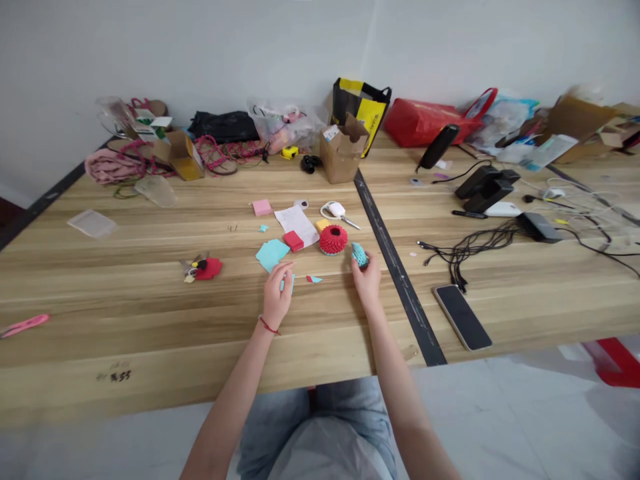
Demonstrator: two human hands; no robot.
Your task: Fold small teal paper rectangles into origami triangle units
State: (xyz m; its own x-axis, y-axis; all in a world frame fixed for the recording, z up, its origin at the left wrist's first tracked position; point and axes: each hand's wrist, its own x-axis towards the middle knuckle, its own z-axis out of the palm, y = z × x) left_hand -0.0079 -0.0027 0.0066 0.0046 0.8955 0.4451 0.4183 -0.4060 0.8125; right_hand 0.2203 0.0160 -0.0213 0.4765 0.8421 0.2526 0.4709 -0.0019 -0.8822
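My right hand (367, 277) is closed around a light-blue folded-paper piece (359, 254) with a scaly, pointed top. To its left stands a round red folded-paper piece (333, 239) with a dark hole on top and a blue lower rim. My left hand (278, 293) has thumb and fingers apart, over a small light-blue paper piece (292, 286) that it partly covers. Just beyond its fingertips lie light-blue paper sheets (273, 255). Between the hands is a small red and blue folded bit (314, 279). A red paper stack (293, 241) rests on a written sheet (300, 223).
Scissors (345, 217), a yellow paper stack (323, 225) and a pink one (261, 207) lie farther back. Keys with a red tag (207, 268) are at left. Right of the black strip (395, 267) are a phone (463, 317) and tangled cables (470, 250). Bags and boxes line the wall.
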